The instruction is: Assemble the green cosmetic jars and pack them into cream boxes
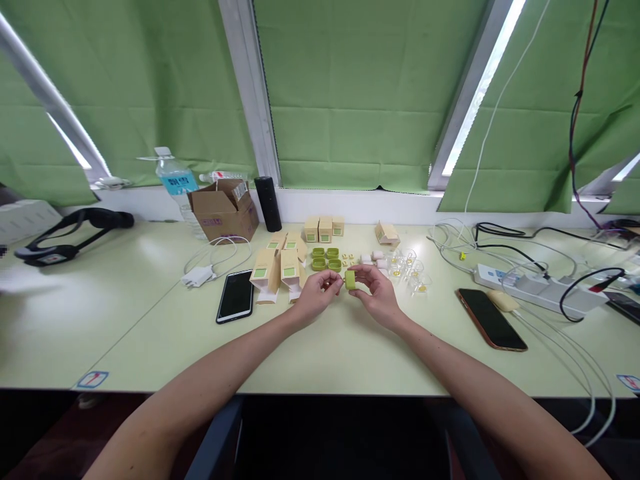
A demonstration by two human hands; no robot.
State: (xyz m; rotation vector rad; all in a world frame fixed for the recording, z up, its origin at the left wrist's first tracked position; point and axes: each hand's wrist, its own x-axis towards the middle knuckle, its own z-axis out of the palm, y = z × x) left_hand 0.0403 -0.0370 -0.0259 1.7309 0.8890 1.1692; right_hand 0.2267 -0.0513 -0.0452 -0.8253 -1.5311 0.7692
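Between the fingertips of my right hand (379,295) is a small green square case (350,280), held just above the table. My left hand (319,293) is closed in a pinch at the case's left side; what its fingertips grip is too small to make out. Just beyond the hands stand several open green cases (319,264) in two rows. Tiny yellowish pieces (349,257) lie right of them. Farther right are white and pinkish cylinders (377,255) and several clear plastic pieces (411,267) with yellow bits inside.
Open cardboard boxes (267,272) and a black-screened phone (235,297) lie left of my hands. Small boxes (325,230) stand at the back, near a brown carton (225,210), water bottle (177,180) and black cylinder (269,203). A power strip (540,290), cables and another phone (490,319) occupy the right.
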